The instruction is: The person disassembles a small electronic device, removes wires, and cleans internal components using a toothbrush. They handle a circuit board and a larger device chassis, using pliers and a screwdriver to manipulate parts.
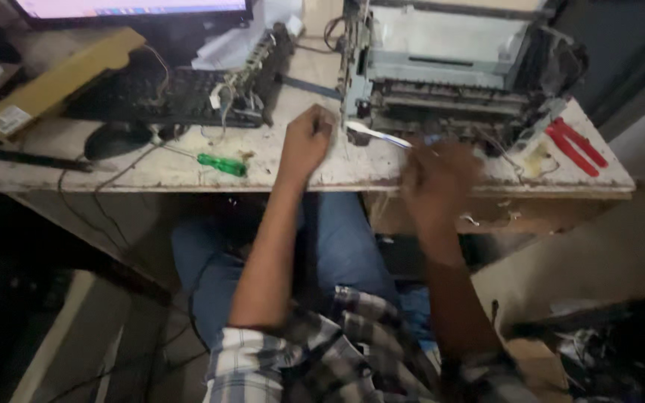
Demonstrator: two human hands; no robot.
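Observation:
A stripped-down printer [449, 67] with its covers off stands at the back right of the worn table [151, 168]. My left hand [306, 140] is closed into a fist near the printer's front left corner; whether it holds anything I cannot tell. My right hand [438, 183], blurred, pinches the end of a flat white ribbon cable [378, 136] that runs from the printer's lower left front. A green-handled screwdriver [222, 164] lies on the table left of my left hand.
A black keyboard [151, 93], a loose circuit board with wires [251, 71], a mouse [110, 140], a long cardboard box [57, 78] and a monitor [128, 9] fill the left. Red-handled pliers [576, 145] lie at the right edge. My knees are under the table.

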